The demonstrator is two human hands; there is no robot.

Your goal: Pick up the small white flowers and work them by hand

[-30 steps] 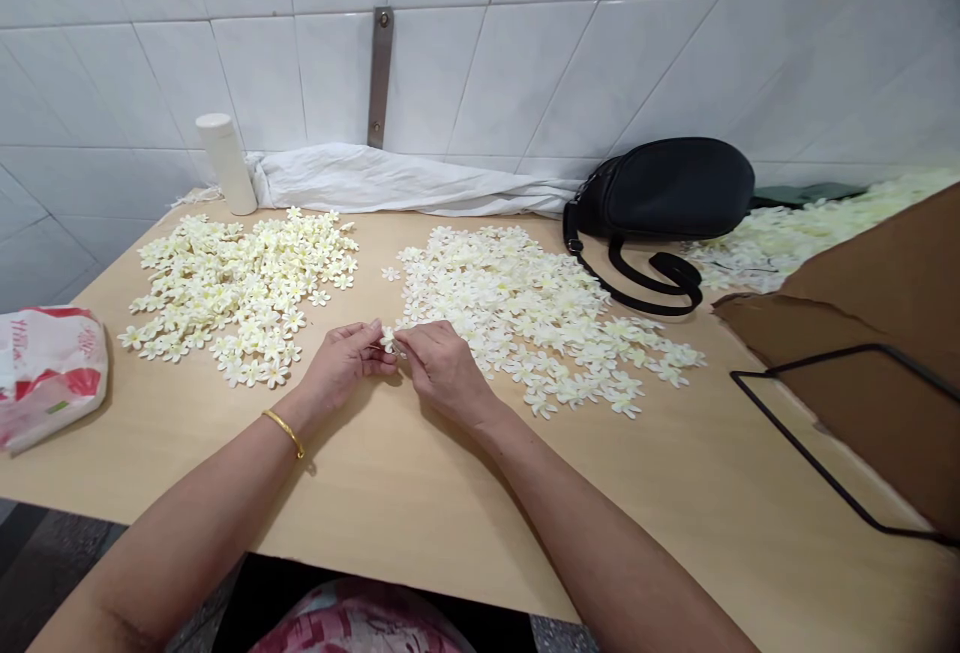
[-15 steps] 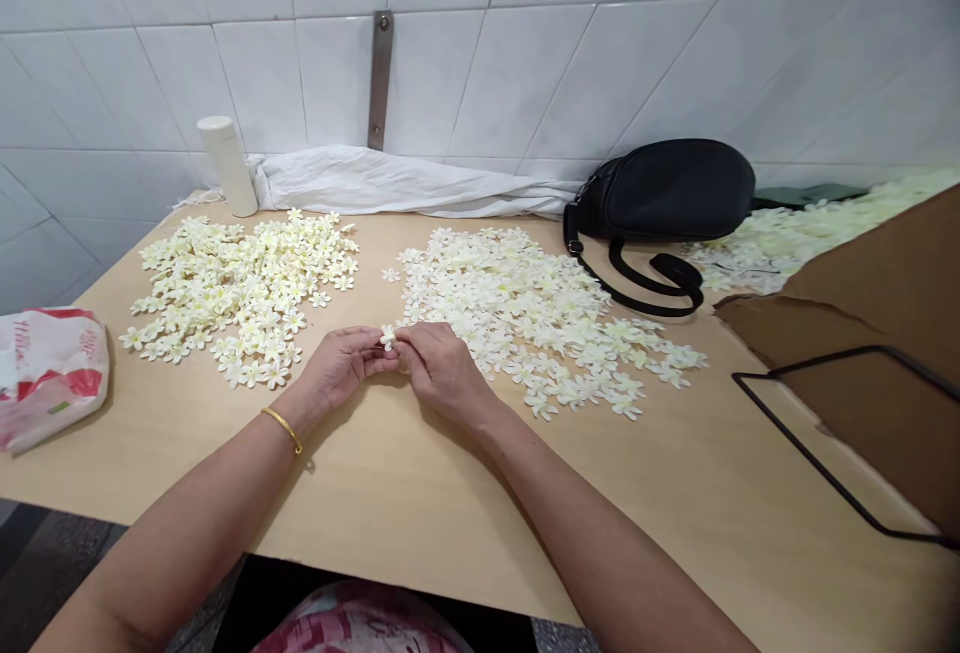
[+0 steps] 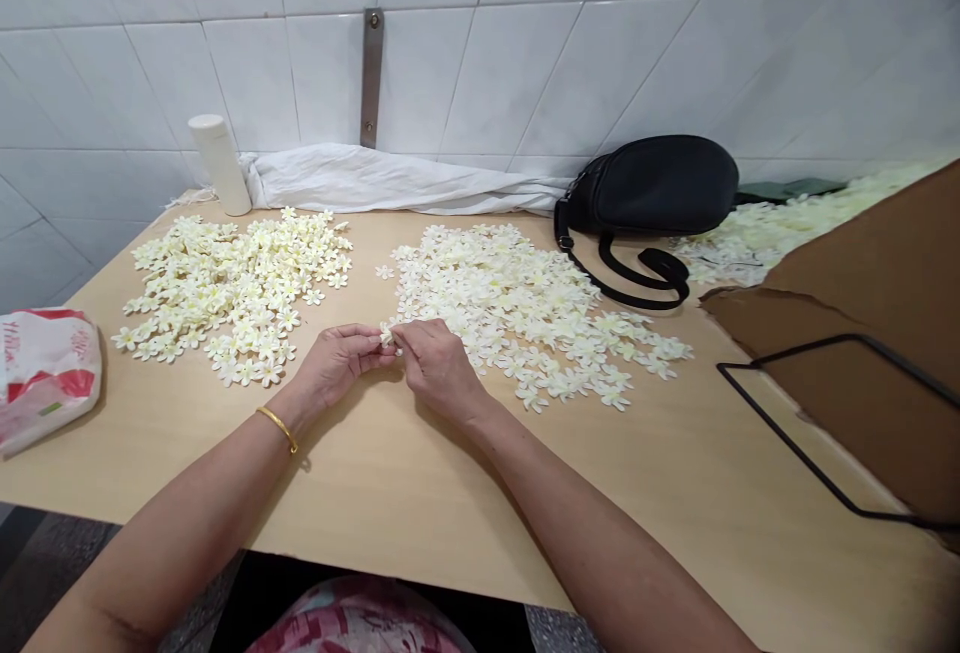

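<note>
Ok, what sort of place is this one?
Likely a small workroom, though whether in a home or a workshop I can't tell. What points to it: the tiled wall, the plain table against it, and the loose white flowers heaped on top.

One small flower (image 3: 386,334), creamy white, is held by the grip (image 3: 394,339) and partly hidden. On the tabletop (image 3: 375,493), loose, overlapping flowers are spread: a cream, yellow-centred left pile (image 3: 240,283) and a wider, whiter right pile (image 3: 495,293). Between them, a lone flower (image 3: 385,272) is seen lying flat. More flowers (image 3: 795,218) are heaped at far right.
</note>
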